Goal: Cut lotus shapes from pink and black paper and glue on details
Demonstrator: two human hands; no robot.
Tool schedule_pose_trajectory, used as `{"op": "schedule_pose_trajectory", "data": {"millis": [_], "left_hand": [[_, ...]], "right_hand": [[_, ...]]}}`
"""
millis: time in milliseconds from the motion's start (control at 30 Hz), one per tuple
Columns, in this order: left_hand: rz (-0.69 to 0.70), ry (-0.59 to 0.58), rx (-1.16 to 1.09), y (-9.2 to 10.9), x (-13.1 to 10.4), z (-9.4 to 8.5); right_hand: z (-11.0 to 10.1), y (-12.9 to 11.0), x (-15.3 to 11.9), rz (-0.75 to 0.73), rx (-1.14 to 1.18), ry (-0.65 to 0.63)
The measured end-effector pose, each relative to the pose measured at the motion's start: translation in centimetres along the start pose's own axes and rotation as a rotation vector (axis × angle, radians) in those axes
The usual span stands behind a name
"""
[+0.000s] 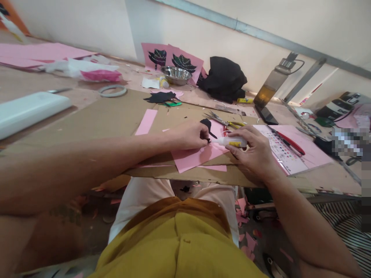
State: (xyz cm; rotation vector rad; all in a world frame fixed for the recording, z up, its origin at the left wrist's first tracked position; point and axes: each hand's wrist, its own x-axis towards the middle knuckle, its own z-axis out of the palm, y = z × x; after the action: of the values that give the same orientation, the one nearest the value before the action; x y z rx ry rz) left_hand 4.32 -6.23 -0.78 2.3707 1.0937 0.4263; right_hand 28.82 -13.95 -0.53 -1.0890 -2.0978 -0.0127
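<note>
A person at a cluttered desk (87, 94) held a squeeze bottle (234, 142), apparently of glue, in the right hand (248, 148), fingers wrapped around it and nozzle pointing left. The left hand (193, 135) was nearly closed, its fingertips pinching a small black piece (208, 141) just beside the nozzle, above a pink sheet (191, 157). From where I stood, I could not tell whether the two touched.

A larger black shape (206, 124) lay at the sheet's far part; whether it was stuck down could not be made out. The job looked to be in its early stages: no pale dots showed on that shape, unlike the dotted black figures on two pink cards (182, 61) propped against the wall behind a metal bowl (177, 77). Those seemed finished, or close to it.

Fixing the small piece and adding dots appeared to be left. The cutting seemed at least partly done, with black cutouts (159, 97) lying beyond the hands and scissors (222, 119) resting by the sheet.
</note>
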Motion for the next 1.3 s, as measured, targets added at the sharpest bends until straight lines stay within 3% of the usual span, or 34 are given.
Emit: {"op": "schedule_pose_trajectory", "data": {"millis": [167,700,833,1067,1300], "left_hand": [[-0.061,-0.031,-0.033,-0.3,0.4,-0.5],[-0.060,-0.068,-0.040,-0.3,0.4,-1.0],[-0.061,-0.061,-0.046,-0.5,0.5,-1.0],[-0.074,-0.076,-0.040,-0.6,0.5,-0.8],[-0.050,-0.075,-0.075,-1.2,0.8,-0.6]], "right_hand": [[-0.4,-0.1,-0.2,-0.020,0.023,0.015],[-0.1,-1.4,0.5,-0.015,-0.051,-0.064],[-0.5,-1.7,1.4,-0.022,-0.070,-0.137],[-1.2,-2.2,4.4,-0.016,-0.147,-0.378],[-1.2,-2.6,6.0,0.014,-0.158,-0.457]]}}
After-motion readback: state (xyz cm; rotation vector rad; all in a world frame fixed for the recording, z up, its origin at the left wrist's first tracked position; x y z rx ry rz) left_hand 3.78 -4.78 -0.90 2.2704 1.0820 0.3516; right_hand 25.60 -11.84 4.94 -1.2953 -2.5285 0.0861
